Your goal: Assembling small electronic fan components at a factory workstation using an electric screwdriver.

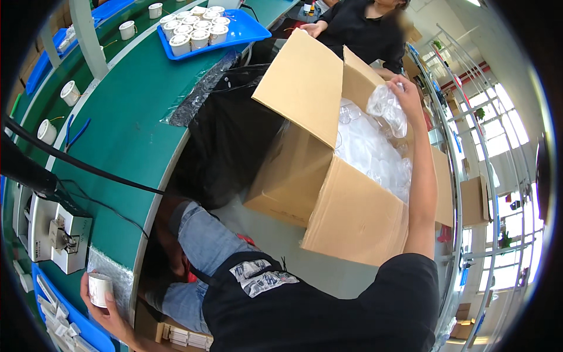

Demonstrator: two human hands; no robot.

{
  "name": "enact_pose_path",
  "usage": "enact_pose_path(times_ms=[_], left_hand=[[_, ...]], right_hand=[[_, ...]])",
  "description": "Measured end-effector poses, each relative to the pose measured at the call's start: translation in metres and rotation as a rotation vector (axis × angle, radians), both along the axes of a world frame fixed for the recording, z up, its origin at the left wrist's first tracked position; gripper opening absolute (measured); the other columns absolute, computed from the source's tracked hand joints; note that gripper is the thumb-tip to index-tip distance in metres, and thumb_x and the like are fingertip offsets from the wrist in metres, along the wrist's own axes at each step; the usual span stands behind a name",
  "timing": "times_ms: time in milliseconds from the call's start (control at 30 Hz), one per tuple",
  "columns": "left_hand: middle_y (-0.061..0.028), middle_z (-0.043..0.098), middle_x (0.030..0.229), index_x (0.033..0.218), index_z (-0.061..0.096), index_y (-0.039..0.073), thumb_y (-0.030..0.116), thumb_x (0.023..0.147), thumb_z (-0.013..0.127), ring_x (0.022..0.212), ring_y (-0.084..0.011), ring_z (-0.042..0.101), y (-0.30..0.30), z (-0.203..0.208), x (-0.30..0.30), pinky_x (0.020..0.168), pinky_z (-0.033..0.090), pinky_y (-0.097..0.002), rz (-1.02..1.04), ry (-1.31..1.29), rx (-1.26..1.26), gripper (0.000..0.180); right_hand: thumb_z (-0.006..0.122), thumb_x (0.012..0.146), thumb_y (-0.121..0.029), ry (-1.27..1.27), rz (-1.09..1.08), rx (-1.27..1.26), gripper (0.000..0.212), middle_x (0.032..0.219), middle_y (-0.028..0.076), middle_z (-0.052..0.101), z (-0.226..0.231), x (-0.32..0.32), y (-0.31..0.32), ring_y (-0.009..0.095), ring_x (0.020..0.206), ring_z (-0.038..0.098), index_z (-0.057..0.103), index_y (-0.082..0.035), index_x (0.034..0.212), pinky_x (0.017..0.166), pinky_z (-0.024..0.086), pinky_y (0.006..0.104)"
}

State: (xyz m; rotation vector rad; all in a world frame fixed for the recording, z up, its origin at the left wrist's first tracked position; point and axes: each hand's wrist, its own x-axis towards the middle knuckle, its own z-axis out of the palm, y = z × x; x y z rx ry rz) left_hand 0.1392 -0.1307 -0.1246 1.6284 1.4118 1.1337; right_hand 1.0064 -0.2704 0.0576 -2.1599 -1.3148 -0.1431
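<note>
My left hand (109, 314) is at the near left edge of the green bench, its fingers curled round a small white cylindrical part (101, 290). A strip of bubble wrap (120, 276) lies on the bench beneath and beside it. Out to the right, my right arm reaches over an open cardboard carton (293, 176). There my right hand (406, 97) pinches a crumpled-looking clear plastic piece (387, 108) above the contents. Similar clear plastic pieces (372, 149) fill the carton, whose flaps are folded outward.
A blue tray (249, 29) of white cylindrical parts stands on the far bench (132, 111). Several more sit along the left. Blue-handled pliers (76, 134), a metal fixture (61, 234) and a blue bin (44, 311) are nearer. Another person (363, 29) sits beyond the carton.
</note>
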Motion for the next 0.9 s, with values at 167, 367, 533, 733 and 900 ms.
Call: enact_pose_path(times_ms=[167,367,533,733,900], left_hand=[[-0.0163,0.058,0.153,0.155,0.052,0.003,0.036,0.107,0.065,0.141,-0.0309,0.054,-0.001,-0.003,-0.001,0.123,0.037,-0.0453,0.029,0.099,0.017,0.059],[-0.0170,0.057,0.155,0.155,0.052,0.005,0.040,0.108,0.064,0.142,-0.0315,0.053,0.000,-0.011,-0.010,0.125,0.035,-0.0480,0.040,0.138,0.027,0.060],[-0.0185,0.057,0.155,0.156,0.052,0.005,0.038,0.107,0.064,0.142,-0.0316,0.053,0.002,-0.015,-0.012,0.125,0.035,-0.0479,0.021,0.059,0.010,0.060],[-0.0181,0.057,0.154,0.155,0.053,0.006,0.038,0.107,0.064,0.142,-0.0319,0.053,0.006,-0.024,-0.017,0.124,0.036,-0.0479,-0.008,0.072,0.009,0.060],[-0.0167,0.058,0.155,0.156,0.053,0.007,0.038,0.107,0.064,0.143,-0.0316,0.052,-0.002,-0.011,-0.019,0.125,0.036,-0.0484,0.052,0.131,0.032,0.059]], right_hand=[[0.078,0.097,-0.028,-0.274,-0.039,-0.129,0.027,0.089,0.016,0.075,0.008,-0.012,-0.003,0.026,0.087,0.071,0.074,-0.001,0.097,0.084,0.054,0.0383],[0.074,0.100,-0.034,-0.385,-0.236,-0.156,0.033,0.095,0.025,0.074,0.016,-0.026,-0.008,0.040,0.088,0.072,0.075,-0.001,0.104,0.083,0.055,0.0445],[0.078,0.092,-0.037,-0.364,-0.540,-0.954,0.037,0.109,0.023,0.078,0.001,0.063,-0.072,0.037,0.101,0.078,0.079,-0.004,0.110,0.085,0.059,0.0470],[0.083,0.084,-0.040,-0.208,-0.565,-1.088,0.055,0.120,0.025,0.077,-0.058,0.120,-0.213,0.041,0.114,0.075,0.078,0.002,0.118,0.095,0.059,0.0483],[0.076,0.091,-0.032,-0.266,-0.567,-1.097,0.039,0.116,0.027,0.077,-0.133,0.101,-0.253,0.042,0.112,0.075,0.078,0.000,0.113,0.095,0.058,0.0492]])
